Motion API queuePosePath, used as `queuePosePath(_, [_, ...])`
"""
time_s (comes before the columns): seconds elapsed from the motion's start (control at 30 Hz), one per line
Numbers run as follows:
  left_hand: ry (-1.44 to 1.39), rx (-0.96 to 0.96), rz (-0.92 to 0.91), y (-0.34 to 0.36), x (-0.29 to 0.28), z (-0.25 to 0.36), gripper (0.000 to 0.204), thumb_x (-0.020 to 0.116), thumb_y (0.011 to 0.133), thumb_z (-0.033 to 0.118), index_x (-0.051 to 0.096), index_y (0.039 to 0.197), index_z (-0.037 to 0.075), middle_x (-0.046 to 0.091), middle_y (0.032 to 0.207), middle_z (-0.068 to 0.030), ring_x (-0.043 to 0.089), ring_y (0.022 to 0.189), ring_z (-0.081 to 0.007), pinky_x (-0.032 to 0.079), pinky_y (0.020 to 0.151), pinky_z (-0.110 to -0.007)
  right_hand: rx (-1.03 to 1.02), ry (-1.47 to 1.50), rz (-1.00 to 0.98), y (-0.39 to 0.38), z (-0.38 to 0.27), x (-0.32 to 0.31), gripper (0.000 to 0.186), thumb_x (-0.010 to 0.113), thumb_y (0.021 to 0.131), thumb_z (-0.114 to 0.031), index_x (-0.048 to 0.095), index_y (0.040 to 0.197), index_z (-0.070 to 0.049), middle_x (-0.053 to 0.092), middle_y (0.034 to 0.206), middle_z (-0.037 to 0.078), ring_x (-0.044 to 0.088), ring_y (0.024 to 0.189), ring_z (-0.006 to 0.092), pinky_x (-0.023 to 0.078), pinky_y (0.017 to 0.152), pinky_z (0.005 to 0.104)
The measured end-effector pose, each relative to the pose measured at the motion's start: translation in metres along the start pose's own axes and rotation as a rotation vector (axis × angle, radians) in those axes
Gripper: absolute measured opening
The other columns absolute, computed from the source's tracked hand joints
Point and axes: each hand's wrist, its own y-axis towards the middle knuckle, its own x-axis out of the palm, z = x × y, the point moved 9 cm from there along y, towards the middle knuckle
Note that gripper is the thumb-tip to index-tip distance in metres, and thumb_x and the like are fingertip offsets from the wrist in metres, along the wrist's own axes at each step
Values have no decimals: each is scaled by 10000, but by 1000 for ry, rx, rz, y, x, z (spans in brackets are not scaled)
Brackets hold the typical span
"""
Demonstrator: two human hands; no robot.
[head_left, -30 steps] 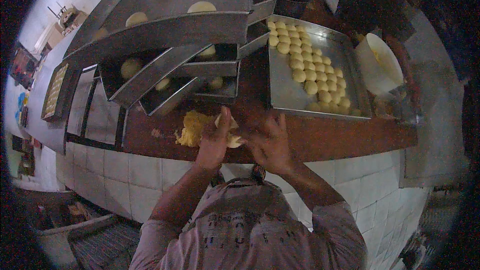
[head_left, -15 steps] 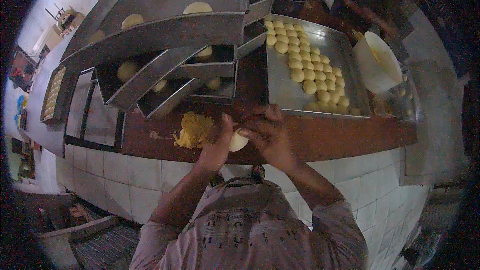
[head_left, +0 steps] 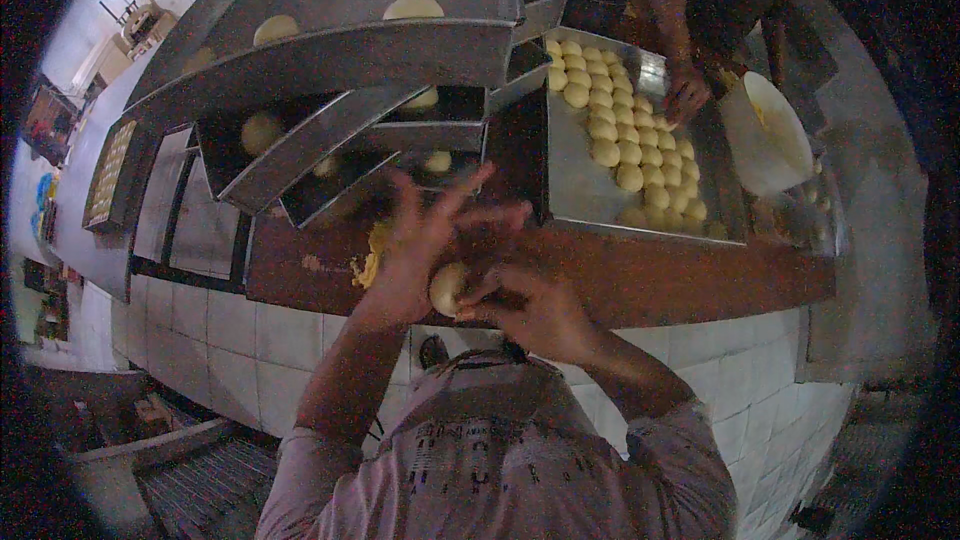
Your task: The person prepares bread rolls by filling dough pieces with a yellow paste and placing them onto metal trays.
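A pale round dough ball (head_left: pixel 446 290) is between my hands, above the table's near edge. My right hand (head_left: pixel 535 308) has its fingertips and thumb closed on the ball's right side. My left hand (head_left: pixel 412 255) is open, its fingers spread and pointing away from me, blurred by motion; the heel of its palm is against the ball's left side. Just left of that hand a yellow crumbly filling mound (head_left: pixel 368 262) lies on the brown table (head_left: pixel 640 275), mostly hidden by the hand.
Stacked metal trays (head_left: pixel 340 58) with dough balls rise at the left. Beyond my right hand a metal tray (head_left: pixel 575 175) holds rows of dough balls. A co-worker's hand (head_left: pixel 685 92) reaches into its far right side, near a white tub (head_left: pixel 765 135).
My left hand has opened, its fingers spreading upward over the filling. The dough ball has shifted left, with my right hand lower beside it. A co-worker's hand has come to the tray.
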Motion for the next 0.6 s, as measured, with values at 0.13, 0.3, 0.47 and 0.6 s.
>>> queuePosePath(0.13, [-341, 232, -100, 4, 13, 15, 691, 432, 866, 520, 329, 1382, 71, 445, 1312, -142, 462, 1190, -266, 362, 1019, -403, 492, 704, 231, 0, 56, -6, 202, 660, 827, -128, 631, 1015, -58, 631, 1053, 114, 596, 983, 223, 493, 852, 366])
queuePosePath(0.3, [-307, 271, -304, 2, 15, 11, 654, 642, 821, 237, 331, 1373, 76, 447, 1278, -133, 486, 1150, -281, 398, 986, -397, 461, 698, 330, -1, 63, -7, 288, 641, 844, -142, 594, 1107, -34, 640, 1057, 141, 612, 960, 239, 490, 863, 375])
queuePosePath(0.47, [385, 525, 272, -10, -19, -5, 628, 713, 736, 216, 424, 1274, 68, 515, 1127, -132, 527, 1053, -307, 423, 933, -433, 48, -340, 241, 20, -16, -34, 354, 620, 826, -159, 575, 1170, -91, 482, 1277, 185, 476, 1146, 366, 407, 962, 443])
queuePosePath(0.6, [949, 828, 465, -21, 18, 36, 696, 749, 666, 280, 439, 1248, 59, 520, 1099, -144, 534, 1014, -340, 429, 909, -459, -533, -422, -30, 9, -81, -36, 452, 656, 779, -162, 554, 1216, -107, 359, 1392, 199, 374, 1236, 431, 344, 1015, 478])
